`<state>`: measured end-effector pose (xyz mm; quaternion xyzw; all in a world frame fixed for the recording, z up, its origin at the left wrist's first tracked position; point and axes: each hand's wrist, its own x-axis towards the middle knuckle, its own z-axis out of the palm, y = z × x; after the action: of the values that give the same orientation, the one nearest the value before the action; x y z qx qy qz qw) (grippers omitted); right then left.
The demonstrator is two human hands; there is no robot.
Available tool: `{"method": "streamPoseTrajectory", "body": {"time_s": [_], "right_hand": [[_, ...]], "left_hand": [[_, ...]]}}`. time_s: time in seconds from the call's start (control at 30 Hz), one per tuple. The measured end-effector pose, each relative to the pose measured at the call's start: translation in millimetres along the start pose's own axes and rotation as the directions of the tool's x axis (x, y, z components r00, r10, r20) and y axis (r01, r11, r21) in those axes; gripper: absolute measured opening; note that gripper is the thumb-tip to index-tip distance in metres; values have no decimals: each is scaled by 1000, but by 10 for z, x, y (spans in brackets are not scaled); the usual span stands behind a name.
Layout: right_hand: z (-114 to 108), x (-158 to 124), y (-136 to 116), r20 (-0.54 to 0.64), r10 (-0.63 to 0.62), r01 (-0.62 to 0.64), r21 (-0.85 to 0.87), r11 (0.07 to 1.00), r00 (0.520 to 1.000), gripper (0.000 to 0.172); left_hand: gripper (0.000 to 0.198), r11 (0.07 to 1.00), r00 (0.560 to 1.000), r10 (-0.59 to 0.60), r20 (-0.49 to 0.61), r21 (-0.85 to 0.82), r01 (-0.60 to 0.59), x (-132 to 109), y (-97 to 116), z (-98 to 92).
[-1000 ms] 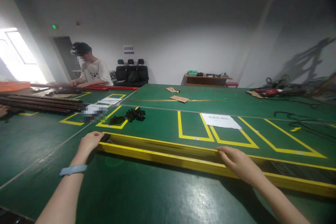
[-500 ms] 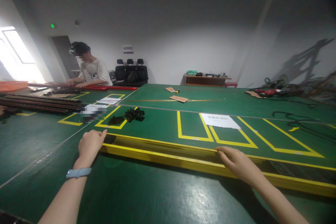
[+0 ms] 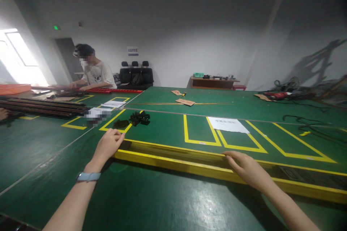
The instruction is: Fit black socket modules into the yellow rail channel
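A long yellow-edged channel [image 3: 173,161], dark inside, lies across the green table in front of me and runs out of view on the right. My left hand [image 3: 108,145], with a pale blue band on the wrist, is closed at its left end, fingertips on the far corner. Further along, my right hand [image 3: 245,166] reaches over the near edge, its thumb and fingers closed on the channel's far rim. Some fingertips of both hands are hidden. Beyond the left hand sits a cluster of small black parts [image 3: 139,118].
Yellow tape outlines and a white paper sheet [image 3: 229,125] mark the green table [image 3: 162,202]. Dark bars [image 3: 46,107] are stacked at left, near a co-worker [image 3: 97,72]. Cardboard pieces [image 3: 185,101] and thin rods lie further back; a red power tool [image 3: 279,95] and black cable [image 3: 306,121] at right.
My left hand has moved right, and the channel's visible left end has shifted right with it. My right hand has stayed at almost the same place on the rim.
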<state>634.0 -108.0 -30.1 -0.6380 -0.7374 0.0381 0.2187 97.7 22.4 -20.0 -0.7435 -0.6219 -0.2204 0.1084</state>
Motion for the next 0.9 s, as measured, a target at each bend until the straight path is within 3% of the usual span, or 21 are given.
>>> {"method": "streamPoseTrajectory", "body": {"time_s": [0.1, 0.2, 0.3, 0.43, 0.57, 0.7, 0.8, 0.9], "right_hand": [[-4, 15, -14, -80, -103, 99, -52, 994, 991, 32], [16, 81, -232, -126, -288, 272, -136, 953, 949, 26], [121, 204, -713, -67, -437, 428, -109, 897, 897, 25], [399, 461, -1541, 21, -562, 563, -30, 826, 827, 29], [742, 826, -2289, 23, -632, 632, -23, 775, 775, 43], [1059, 1161, -2846, 1, -628, 628, -2, 779, 779, 49], [1252, 1300, -3072, 17, -596, 595, 44, 802, 803, 51], [1388, 1348, -3132, 71, -578, 573, 77, 816, 813, 55]], "left_hand": [[49, 998, 998, -57, -30, -8, 57, 4, -57, 0], [45, 988, 985, -152, -79, 3, 152, 16, -161, 31], [39, 977, 968, -214, -129, -29, 212, 27, -268, 94], [34, 959, 949, -281, -141, -88, 271, 33, -355, 163], [35, 949, 945, -309, -111, -106, 298, 33, -402, 151], [35, 923, 931, -361, -61, -169, 347, 68, -516, 128], [35, 916, 926, -376, 22, -143, 375, 162, -667, 172], [36, 935, 938, -334, 96, -95, 342, 348, -803, 264]]}}
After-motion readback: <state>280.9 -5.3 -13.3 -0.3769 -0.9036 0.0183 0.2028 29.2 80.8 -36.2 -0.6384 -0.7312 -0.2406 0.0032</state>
